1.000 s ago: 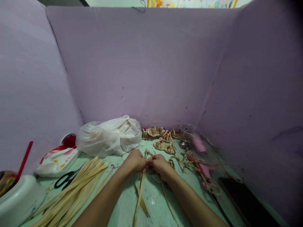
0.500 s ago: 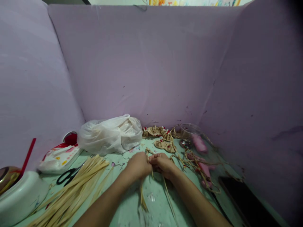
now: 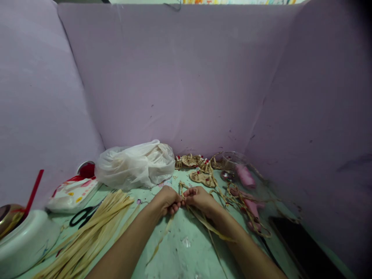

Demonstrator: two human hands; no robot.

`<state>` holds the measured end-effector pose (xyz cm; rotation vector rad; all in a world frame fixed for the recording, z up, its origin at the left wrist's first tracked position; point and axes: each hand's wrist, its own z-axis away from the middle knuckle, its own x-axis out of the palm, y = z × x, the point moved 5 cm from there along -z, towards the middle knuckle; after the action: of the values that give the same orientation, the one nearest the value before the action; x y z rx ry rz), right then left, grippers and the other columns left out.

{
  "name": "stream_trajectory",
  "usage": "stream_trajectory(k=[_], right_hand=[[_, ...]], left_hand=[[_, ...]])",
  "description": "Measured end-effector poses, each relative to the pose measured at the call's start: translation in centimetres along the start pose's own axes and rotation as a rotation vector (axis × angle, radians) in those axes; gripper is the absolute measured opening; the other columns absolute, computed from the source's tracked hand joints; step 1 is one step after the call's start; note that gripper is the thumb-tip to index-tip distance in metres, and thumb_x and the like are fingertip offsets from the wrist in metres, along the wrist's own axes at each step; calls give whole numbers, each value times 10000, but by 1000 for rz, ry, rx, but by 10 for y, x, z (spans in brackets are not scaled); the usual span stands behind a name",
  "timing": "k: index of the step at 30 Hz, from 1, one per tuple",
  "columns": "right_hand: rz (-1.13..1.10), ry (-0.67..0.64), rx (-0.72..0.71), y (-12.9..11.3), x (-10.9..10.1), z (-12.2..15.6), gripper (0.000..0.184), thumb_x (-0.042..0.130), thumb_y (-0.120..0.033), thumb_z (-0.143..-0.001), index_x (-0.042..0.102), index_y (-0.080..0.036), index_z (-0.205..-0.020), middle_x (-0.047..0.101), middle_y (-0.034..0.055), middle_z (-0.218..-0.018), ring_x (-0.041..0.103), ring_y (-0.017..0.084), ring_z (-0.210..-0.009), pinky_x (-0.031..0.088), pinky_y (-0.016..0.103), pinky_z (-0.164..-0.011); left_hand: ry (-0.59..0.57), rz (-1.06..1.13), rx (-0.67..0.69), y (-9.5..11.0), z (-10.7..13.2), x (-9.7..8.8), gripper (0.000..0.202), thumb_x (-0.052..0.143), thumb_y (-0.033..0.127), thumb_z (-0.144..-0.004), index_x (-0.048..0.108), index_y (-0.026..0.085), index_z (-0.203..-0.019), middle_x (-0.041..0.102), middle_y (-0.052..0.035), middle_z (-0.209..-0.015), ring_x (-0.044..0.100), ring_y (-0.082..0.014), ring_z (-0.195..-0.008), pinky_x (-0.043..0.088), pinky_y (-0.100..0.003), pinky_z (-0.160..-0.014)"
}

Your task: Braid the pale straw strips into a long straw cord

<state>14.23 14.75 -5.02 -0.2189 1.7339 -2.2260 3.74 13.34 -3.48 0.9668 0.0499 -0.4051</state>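
Fingertips meeting at the middle of the table, my left hand [image 3: 169, 200] and my right hand [image 3: 197, 198] both pinch a thin braid of pale straw [image 3: 181, 187]. A short loop of the braid stands up beyond my fingers. Loose straw strands [image 3: 158, 245] trail toward me from under my left hand. Another flat strand [image 3: 216, 228] runs from the pinch across my right wrist. The exact crossing of the strands is hidden by my fingers. Behind my hands lies a woven straw piece with red beads [image 3: 202, 178].
At left lie a bundle of straw strips [image 3: 90, 236], black-handled scissors [image 3: 80, 217], a tissue pack [image 3: 74, 193] and a white container [image 3: 27, 240]. A white plastic bag [image 3: 136, 164] sits behind. At right are a pink glue gun [image 3: 251, 209], a pink roll [image 3: 245, 175] and a dark flat object [image 3: 302, 248].
My left hand has turned, its curled fingers now showing. One strand has swung over my right wrist, and another now trails to the lower left.
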Motion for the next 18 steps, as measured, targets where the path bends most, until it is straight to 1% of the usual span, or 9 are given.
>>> stream_trajectory(k=[2,4,6,8,10,14,16,18], right_hand=[[233,68,-77,-2,-4,-3,96,530,-102,-492,570,-118,-578,574,-6,-503,444,70,-451,302,171,-438],[431,123,-125,-4,-5,-3,100,554,-151,-511,606,-116,-589,587,6,-517,452,81,-470,288,174,-430],[564,150,-146,-7,-5,-3,134,561,-190,-531,641,-118,-610,603,21,-534,472,96,-493,284,180,-429],[644,161,-154,-10,-5,0,154,558,-195,-542,664,-123,-629,621,33,-559,498,108,-518,289,182,-437],[701,184,-134,-16,-5,5,163,561,-193,-546,676,-130,-643,633,41,-579,516,116,-536,292,184,-444],[820,287,-46,-33,-9,22,163,596,-232,-539,686,-147,-645,631,49,-577,527,131,-555,276,198,-450],[881,308,-37,-42,-6,32,146,601,-228,-537,685,-154,-631,630,56,-580,531,137,-563,267,205,-457],[942,301,-54,-49,1,40,121,586,-209,-549,679,-156,-607,630,70,-588,532,141,-554,261,216,-462]], left_hand=[[69,-123,2,1,2,-2,175,460,123,-638,466,136,-464,374,37,-319,316,-66,-268,207,-191,-320],[178,-223,30,3,3,-5,177,503,130,-596,429,156,-437,322,55,-290,286,-67,-264,183,-197,-324],[277,-260,89,6,4,-6,172,536,108,-545,419,163,-431,278,74,-283,257,-59,-273,154,-199,-332],[317,-242,141,7,4,-5,166,543,80,-519,429,157,-428,281,76,-296,255,-52,-289,143,-201,-342],[304,-206,143,6,3,-3,168,526,67,-522,428,150,-413,299,65,-305,263,-52,-297,141,-204,-348],[251,-115,60,5,7,2,166,486,88,-531,416,151,-395,274,52,-276,231,-55,-274,121,-207,-337],[227,-52,14,4,9,3,178,471,103,-534,390,156,-384,279,48,-273,220,-49,-263,116,-202,-330],[199,11,16,4,11,3,196,451,103,-527,349,162,-371,281,47,-277,212,-42,-253,113,-195,-326]])
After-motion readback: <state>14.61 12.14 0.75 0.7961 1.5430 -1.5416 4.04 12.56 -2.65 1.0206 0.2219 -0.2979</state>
